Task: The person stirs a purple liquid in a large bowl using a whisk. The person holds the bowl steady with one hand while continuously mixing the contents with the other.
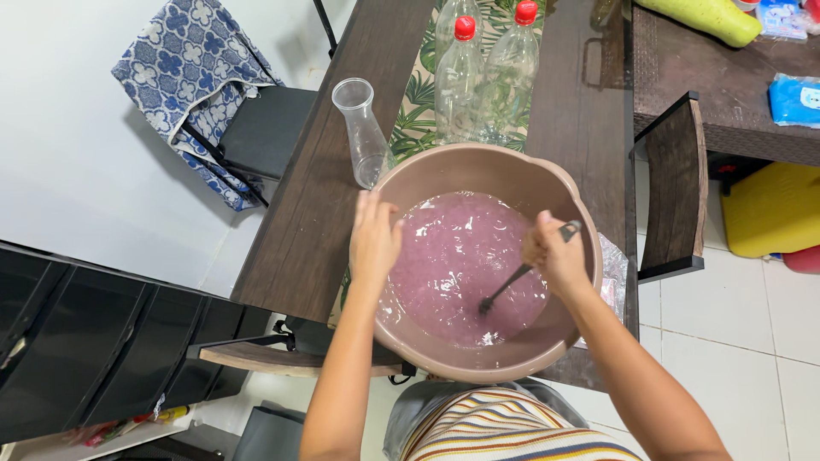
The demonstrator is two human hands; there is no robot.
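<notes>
Two hands are working: right hand [555, 252] is clenching a spoon [521, 275] slanting down-left into the basin [478, 166]; left hand [374, 239], released, is resting on its rim.

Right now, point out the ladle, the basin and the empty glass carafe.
ladle [517, 275]: head view, middle of its dark handle.
basin [478, 164]: head view, far inner wall above the pink liquid.
glass carafe [366, 137]: head view, middle of its clear body.

Basin [571, 337] on table [299, 230] edge, carafe [363, 132] behind-left, bottles [485, 77] behind, spoon [512, 280] in mix.
</notes>
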